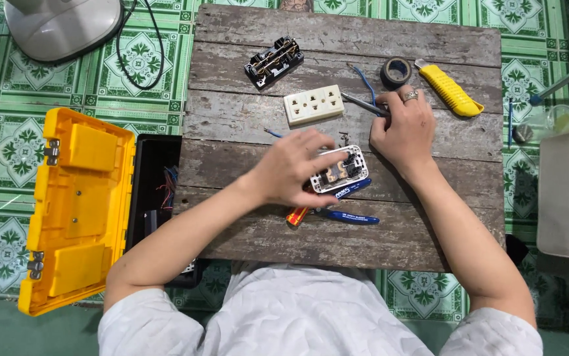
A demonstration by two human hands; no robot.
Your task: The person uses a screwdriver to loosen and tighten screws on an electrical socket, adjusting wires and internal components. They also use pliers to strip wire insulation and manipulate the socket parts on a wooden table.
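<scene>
On the weathered wooden board, the left hand curls its fingers around a white socket frame with dark inserts, gripping it at its left edge just above the board. The right hand, a ring on one finger, closes its fingers on a thin grey tool whose tip points toward a cream outlet faceplate. Blue-handled pliers and an orange screwdriver handle lie just under the frame. Farther up the board sit a black socket body, a roll of black tape and a yellow utility knife. An open yellow toolbox lies on the green tiled floor to the left.
</scene>
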